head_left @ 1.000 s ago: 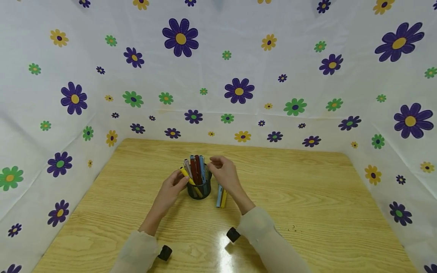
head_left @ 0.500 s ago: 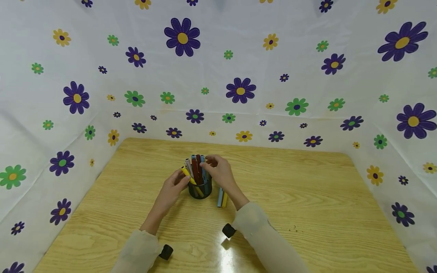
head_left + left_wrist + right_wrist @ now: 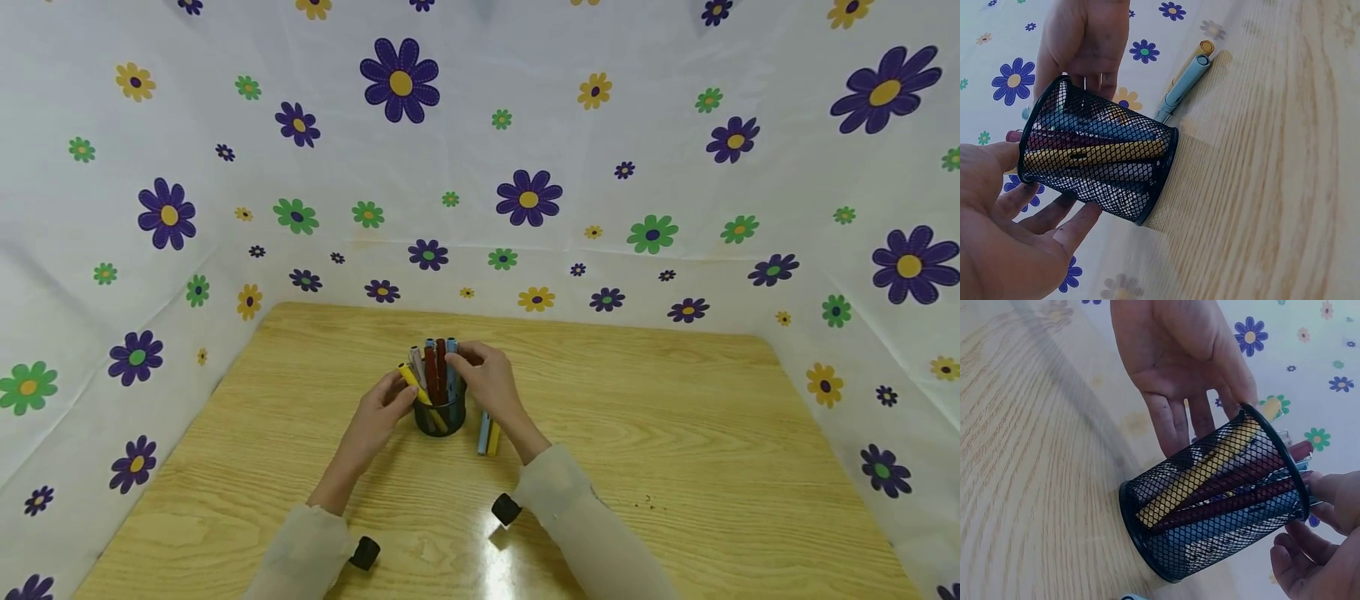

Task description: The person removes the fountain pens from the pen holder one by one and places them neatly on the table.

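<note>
A black mesh pen cup (image 3: 439, 421) stands upright on the table, packed with pens. My left hand (image 3: 375, 419) holds the cup's left side, its thumb near the rim and its fingers spread around the mesh (image 3: 1097, 156). Leaning left toward that thumb is a yellow pen (image 3: 407, 376); dark red pens (image 3: 431, 367) stand in the middle. Over the right of the rim, my right hand (image 3: 489, 383) pinches a light blue pen (image 3: 452, 344) near its top, the lower part still inside the cup. In the right wrist view, the right thumb and fingers (image 3: 1329, 494) are at the rim.
A loose light blue pen (image 3: 483, 435) and a yellow pen (image 3: 493, 438) lie side by side on the wooden table (image 3: 675, 417), just right of the cup. Flower-printed white cloth (image 3: 465, 167) encloses the back and sides. Small dark specks lie at the right.
My right hand has moved left from beside the cup to the pens in it and taken hold of a light blue one, which now stands slightly farther right. The left hand stays at the cup.
</note>
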`<state>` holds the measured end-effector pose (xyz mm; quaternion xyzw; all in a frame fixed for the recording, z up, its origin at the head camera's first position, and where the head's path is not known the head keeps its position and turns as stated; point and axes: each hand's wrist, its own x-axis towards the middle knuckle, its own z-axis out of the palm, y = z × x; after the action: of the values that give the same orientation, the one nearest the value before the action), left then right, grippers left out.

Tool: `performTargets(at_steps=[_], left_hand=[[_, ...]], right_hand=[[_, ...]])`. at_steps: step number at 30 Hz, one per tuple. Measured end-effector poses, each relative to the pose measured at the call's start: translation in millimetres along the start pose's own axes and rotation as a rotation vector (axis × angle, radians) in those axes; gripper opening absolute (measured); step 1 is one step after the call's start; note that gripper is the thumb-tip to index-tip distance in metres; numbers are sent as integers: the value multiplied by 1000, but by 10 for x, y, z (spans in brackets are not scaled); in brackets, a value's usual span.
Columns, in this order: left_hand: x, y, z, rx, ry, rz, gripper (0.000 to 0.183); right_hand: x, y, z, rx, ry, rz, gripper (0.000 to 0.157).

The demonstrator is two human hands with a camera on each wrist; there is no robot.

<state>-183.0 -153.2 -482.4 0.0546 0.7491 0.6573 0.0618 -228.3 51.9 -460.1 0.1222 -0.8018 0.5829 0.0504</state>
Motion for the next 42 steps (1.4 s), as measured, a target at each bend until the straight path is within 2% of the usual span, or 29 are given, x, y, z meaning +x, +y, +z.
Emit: performTargets(at_steps=[8, 17, 20, 27, 33, 42], left_hand=[[6, 4, 10, -14, 7, -4, 60], [20, -14, -1, -11, 7, 6, 58], [20, -15, 1, -9, 9, 9, 57], [8, -3, 2, 6, 11, 15, 57], [11, 2, 22, 14, 9, 19, 57], [3, -19, 1, 12, 3, 11, 58]], right_hand=[[-52, -43, -154, 70, 53, 17, 30], [-63, -117, -300, 332, 77, -5, 26], [-67, -120, -343, 385, 87, -6, 25], [-97, -128, -474, 429, 126, -43, 24], [-157, -144, -667, 443, 155, -90, 29], [-237, -104, -964, 425, 204, -90, 33]])
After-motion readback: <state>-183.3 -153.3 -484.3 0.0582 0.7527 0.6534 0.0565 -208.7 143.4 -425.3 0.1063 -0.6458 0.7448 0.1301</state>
